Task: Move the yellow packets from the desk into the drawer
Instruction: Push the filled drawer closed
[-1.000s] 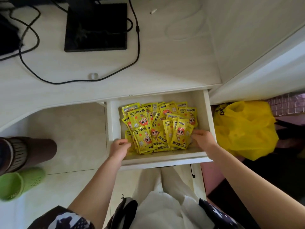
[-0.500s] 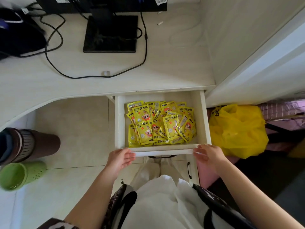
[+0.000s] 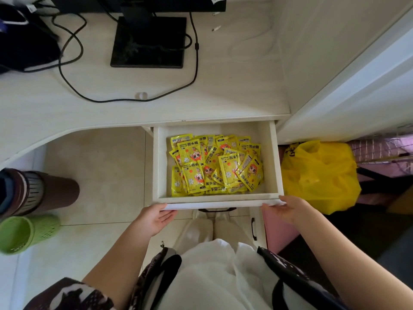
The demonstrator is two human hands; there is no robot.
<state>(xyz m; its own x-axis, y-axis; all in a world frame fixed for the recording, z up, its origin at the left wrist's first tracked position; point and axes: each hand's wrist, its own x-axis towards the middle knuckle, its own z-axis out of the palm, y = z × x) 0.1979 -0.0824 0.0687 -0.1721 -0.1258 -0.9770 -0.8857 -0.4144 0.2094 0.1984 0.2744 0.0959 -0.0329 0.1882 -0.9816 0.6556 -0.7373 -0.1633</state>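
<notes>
Sitting pulled out from under the desk (image 3: 67,117), the white drawer (image 3: 273,157) is the centre of everything, and the yellow packets (image 3: 215,164) are heaped inside it, overlapping one another and leaning toward the drawer's front wall. Both hands are down at that front edge. The left hand (image 3: 154,219) is at the drawer's front left corner, palm turned up, fingers relaxed and reaching just under the lip, gripping nothing. The right hand (image 3: 285,209) is at the front right corner, fingers loosely extended along the lip, also grasping nothing; whether either hand actually touches the wood, I can't quite tell. Behind the drawer, on the desk, stands a black monitor base (image 3: 148,41) with a black cable (image 3: 125,100) looping across the top. Right of the drawer, a yellow plastic bag (image 3: 319,175) bulges on the floor. Left of the drawer, well apart, a brown bin (image 3: 40,191) and a green basket (image 3: 24,233) lie on the tiles.
</notes>
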